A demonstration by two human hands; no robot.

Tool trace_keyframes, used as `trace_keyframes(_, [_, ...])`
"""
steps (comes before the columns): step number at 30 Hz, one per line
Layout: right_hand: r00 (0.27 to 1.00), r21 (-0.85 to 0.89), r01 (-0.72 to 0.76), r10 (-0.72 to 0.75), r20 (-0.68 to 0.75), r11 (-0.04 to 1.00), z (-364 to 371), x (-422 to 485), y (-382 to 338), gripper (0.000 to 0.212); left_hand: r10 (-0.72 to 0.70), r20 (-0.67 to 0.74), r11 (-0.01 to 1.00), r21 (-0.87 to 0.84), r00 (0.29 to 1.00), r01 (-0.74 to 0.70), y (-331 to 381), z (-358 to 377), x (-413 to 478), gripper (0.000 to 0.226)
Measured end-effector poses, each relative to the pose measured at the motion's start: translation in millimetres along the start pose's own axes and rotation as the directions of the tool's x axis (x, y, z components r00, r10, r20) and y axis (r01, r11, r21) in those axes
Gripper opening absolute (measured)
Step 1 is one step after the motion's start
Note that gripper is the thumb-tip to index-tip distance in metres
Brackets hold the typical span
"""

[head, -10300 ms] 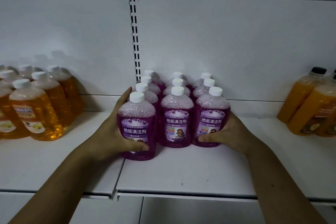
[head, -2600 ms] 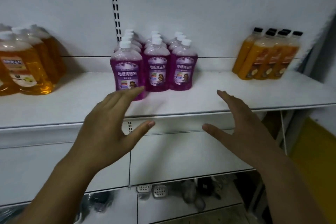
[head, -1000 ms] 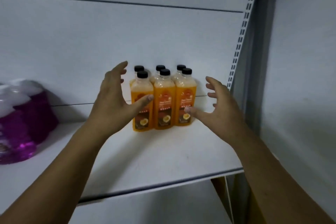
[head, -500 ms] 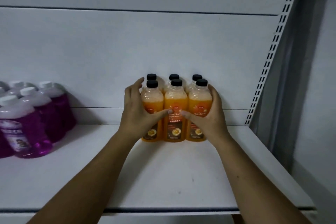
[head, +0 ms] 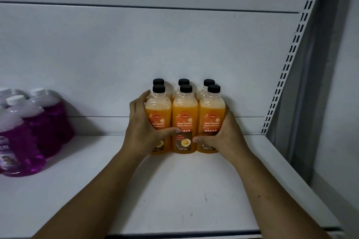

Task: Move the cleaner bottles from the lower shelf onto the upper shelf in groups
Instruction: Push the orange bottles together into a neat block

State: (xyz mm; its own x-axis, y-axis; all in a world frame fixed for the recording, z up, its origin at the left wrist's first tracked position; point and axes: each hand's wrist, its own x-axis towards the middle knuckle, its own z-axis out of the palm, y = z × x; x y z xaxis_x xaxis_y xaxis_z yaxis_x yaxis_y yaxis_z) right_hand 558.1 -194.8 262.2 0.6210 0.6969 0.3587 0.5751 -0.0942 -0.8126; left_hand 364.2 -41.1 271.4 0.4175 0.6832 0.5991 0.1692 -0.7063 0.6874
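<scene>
Six orange cleaner bottles [head: 185, 120] stand gripped between left hand [head: 143, 132] and right hand [head: 223, 137]; front edge of shelf [head: 184, 200] under forearms, purple bottles [head: 29, 132] well left, slotted upright [head: 286, 68] right.

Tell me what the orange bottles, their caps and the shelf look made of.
Orange bottles: likely clear plastic, since liquid and foam show through the walls. Caps: black, matte, probably plastic. Shelf: smooth white, probably painted metal, judging by its thin front edge; the picture leaves it open.

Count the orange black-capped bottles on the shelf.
6 orange bottles: three in front, pressed between the left hand and right hand; three right behind them, mostly only caps showing. A further row could be hidden.
</scene>
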Motion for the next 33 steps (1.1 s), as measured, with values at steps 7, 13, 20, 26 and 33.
trace_keyframes(7, [0.997, -0.002, -0.036, 0.036, 0.074, 0.999, 0.0, -4.1, 3.4, 0.134, -0.015, 0.086, 0.998, -0.062, 0.996, 0.02, -5.4, -6.3, -4.5, 0.134])
trace_keyframes(13, [0.966, 0.034, -0.029, 0.019, 0.258, 0.999, -10.2, -0.5, 11.3, 0.12, -0.081, 0.312, 0.991, -0.08, 0.947, 0.111, -28.1, -16.3, -2.5, 0.146])
trace_keyframes(20, [0.957, 0.074, 0.0, -0.022, 0.29, 0.997, -10.9, 0.0, 10.9, 0.107, -0.079, 0.308, 0.986, -0.114, 0.948, 0.119, -30.5, -13.2, -2.8, 0.13])
trace_keyframes(26, [0.982, 0.131, 0.06, -0.082, 0.167, 0.99, 0.1, -2.1, 8.9, 0.109, -0.107, 0.189, 0.982, -0.135, 0.976, 0.134, -26.4, -6.0, -5.2, 0.122])
trace_keyframes(33, [0.985, 0.121, 0.059, -0.077, 0.152, 0.991, 3.6, -0.9, 12.2, 0.113, -0.133, 0.177, 0.982, -0.113, 0.975, 0.154, -23.9, -4.0, -6.9, 0.123])
